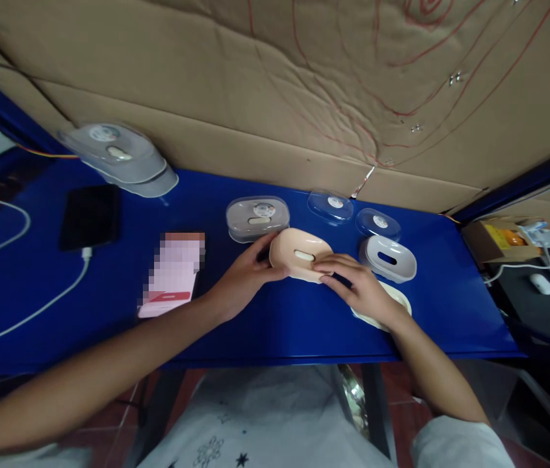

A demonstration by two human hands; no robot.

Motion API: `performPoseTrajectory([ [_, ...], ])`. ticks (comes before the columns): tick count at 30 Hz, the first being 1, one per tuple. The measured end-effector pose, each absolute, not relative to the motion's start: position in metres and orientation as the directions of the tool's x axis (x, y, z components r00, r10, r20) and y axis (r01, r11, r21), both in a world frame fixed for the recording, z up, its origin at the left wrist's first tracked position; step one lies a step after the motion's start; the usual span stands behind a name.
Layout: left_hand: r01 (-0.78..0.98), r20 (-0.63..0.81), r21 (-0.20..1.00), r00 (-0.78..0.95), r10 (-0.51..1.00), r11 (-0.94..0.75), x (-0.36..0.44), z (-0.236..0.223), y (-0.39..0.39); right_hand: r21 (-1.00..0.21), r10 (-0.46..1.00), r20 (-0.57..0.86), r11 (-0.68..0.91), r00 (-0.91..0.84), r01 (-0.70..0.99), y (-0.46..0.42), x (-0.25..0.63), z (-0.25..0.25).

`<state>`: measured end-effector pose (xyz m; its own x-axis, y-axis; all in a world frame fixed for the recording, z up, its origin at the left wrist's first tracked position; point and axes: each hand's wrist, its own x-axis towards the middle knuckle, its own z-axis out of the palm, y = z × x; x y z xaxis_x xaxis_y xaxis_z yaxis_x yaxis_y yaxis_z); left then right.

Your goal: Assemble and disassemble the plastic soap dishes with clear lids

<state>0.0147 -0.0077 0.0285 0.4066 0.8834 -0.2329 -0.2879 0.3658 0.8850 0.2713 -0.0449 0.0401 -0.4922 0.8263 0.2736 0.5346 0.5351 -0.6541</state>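
I see both hands closed on one peach soap dish (pixel 300 255), held tilted just above the blue table (pixel 275 325). My left hand (pixel 242 278) has its grip on the dish's left end, the thumb laid along the rim; the fingers go behind the dish and I cannot see them. My right hand (pixel 360 286) pinches the right end with the fingertips on top. The dish shows one slot in its middle.

Under the right wrist lies a cream tray (pixel 398 298) — most of it is covered by the hand, so I cannot tell its full shape. Just beyond it sits one white soap dish (pixel 388 258), slot up. Behind that lie two clear lids (pixel 330 205), side by side, each with a round sticker. Behind the held dish stands one closed grey box (pixel 257 218) with its lid on.

Far left at the back there is a stack of larger grey dishes (pixel 121 158) — how many are nested there I cannot make out. One black phone (pixel 90 216) lies face up with a white cable (pixel 36 312) plugged in, the cable running off the left edge. One pink card (pixel 173 273) is blurred out. A cardboard sheet (pixel 304 84) walls off the back. At the right edge, on a separate surface, an open carton (pixel 499 237) is partly cut off.
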Motion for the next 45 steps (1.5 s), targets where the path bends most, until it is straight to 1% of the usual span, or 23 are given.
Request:
performPoseTrajectory([
  [2, -0.325, -0.235, 0.855, 0.451, 0.861, 0.404, 0.015, 0.028, -0.006, -0.598, 0.796, 0.235, 0.571, -0.558, 0.563, -0.045, 0.271, 0.043],
  [4, -0.325, -0.273, 0.824, 0.492, 0.827, 0.465, 0.015, 0.025, -0.005, -0.550, 0.755, 0.188, 0.611, -0.629, 0.570, -0.041, 0.273, 0.049],
  [6, -0.318, -0.321, 0.793, 0.506, 0.800, 0.520, 0.015, 0.021, -0.005, -0.514, 0.746, 0.174, 0.626, -0.643, 0.587, -0.029, 0.280, 0.054],
  [8, -0.329, -0.360, 0.758, 0.509, 0.782, 0.563, 0.013, 0.018, -0.006, -0.436, 0.802, 0.217, 0.589, -0.556, 0.680, -0.005, 0.289, 0.055],
  [10, -0.351, -0.379, 0.726, 0.514, 0.769, 0.592, 0.012, 0.016, -0.006, -0.304, 0.877, 0.258, 0.473, -0.406, 0.827, 0.026, 0.301, 0.049],
  [12, -0.367, -0.382, 0.705, 0.523, 0.762, 0.606, 0.011, 0.015, -0.005, -0.197, 0.936, 0.188, 0.334, -0.299, 0.922, 0.058, 0.312, 0.039],
  [14, -0.379, -0.374, 0.694, 0.536, 0.757, 0.612, 0.010, 0.016, -0.004, -0.174, 0.963, 0.074, 0.267, -0.258, 0.948, 0.084, 0.321, 0.029],
  [15, -0.384, -0.371, 0.689, 0.541, 0.754, 0.615, 0.009, 0.016, -0.003, -0.188, 0.966, 0.046, 0.260, -0.256, 0.947, 0.091, 0.324, 0.026],
  [17, -0.398, -0.373, 0.675, 0.542, 0.753, 0.621, 0.009, 0.016, -0.001, -0.255, 0.964, 0.071, 0.267, -0.257, 0.929, 0.096, 0.326, 0.025],
  [19, -0.407, -0.385, 0.661, 0.537, 0.751, 0.630, 0.008, 0.014, 0.000, -0.368, 0.964, 0.130, 0.265, -0.233, 0.891, 0.088, 0.325, 0.029],
  [20, -0.409, -0.391, 0.655, 0.536, 0.748, 0.636, 0.008, 0.014, 0.000, -0.446, 0.968, 0.132, 0.249, -0.213, 0.860, 0.081, 0.323, 0.031],
  [22, -0.404, -0.405, 0.648, 0.535, 0.742, 0.646, 0.008, 0.012, 0.001, -0.635, 0.985, 0.067, 0.163, -0.156, 0.755, 0.062, 0.317, 0.035],
  [24, -0.396, -0.417, 0.647, 0.533, 0.736, 0.652, 0.008, 0.011, 0.000, -0.804, 0.991, -0.048, 0.035, -0.123, 0.593, 0.042, 0.310, 0.037],
  [25, -0.391, -0.420, 0.646, 0.536, 0.733, 0.656, 0.008, 0.011, 0.000, -0.856, 0.988, -0.088, -0.009, -0.128, 0.516, 0.031, 0.305, 0.038],
  [26, -0.387, -0.421, 0.645, 0.540, 0.729, 0.659, 0.008, 0.011, -0.001, -0.885, 0.984, -0.098, -0.018, -0.149, 0.466, 0.021, 0.300, 0.039],
  [27, -0.386, -0.421, 0.644, 0.542, 0.728, 0.660, 0.008, 0.011, -0.001, -0.891, 0.979, -0.076, 0.019, -0.190, 0.453, 0.011, 0.296, 0.040],
  [28, -0.388, -0.421, 0.643, 0.540, 0.728, 0.660, 0.008, 0.012, -0.001, -0.876, 0.967, -0.029, 0.097, -0.252, 0.473, 0.002, 0.292, 0.042],
  [31, -0.404, -0.417, 0.644, 0.526, 0.742, 0.649, 0.008, 0.014, -0.001, -0.725, 0.873, 0.135, 0.410, -0.470, 0.553, -0.018, 0.285, 0.052],
  [33, -0.426, -0.407, 0.644, 0.512, 0.756, 0.635, 0.007, 0.016, 0.000, -0.639, 0.809, 0.191, 0.532, -0.555, 0.556, -0.024, 0.283, 0.057],
  [37, -0.441, -0.386, 0.654, 0.504, 0.773, 0.615, 0.007, 0.019, 0.001, -0.590, 0.775, 0.227, 0.591, -0.589, 0.550, -0.023, 0.280, 0.055],
  [41, -0.409, -0.282, 0.727, 0.555, 0.783, 0.552, 0.008, 0.019, 0.001, -0.535, 0.757, 0.219, 0.620, -0.615, 0.573, -0.024, 0.278, 0.052],
  [43, -0.382, -0.295, 0.735, 0.563, 0.772, 0.560, 0.008, 0.018, 0.001, -0.526, 0.748, 0.191, 0.625, -0.636, 0.577, -0.026, 0.278, 0.054],
  [45, -0.362, -0.339, 0.717, 0.566, 0.752, 0.596, 0.008, 0.016, 0.002, -0.549, 0.736, 0.168, 0.622, -0.656, 0.558, -0.028, 0.279, 0.056],
])
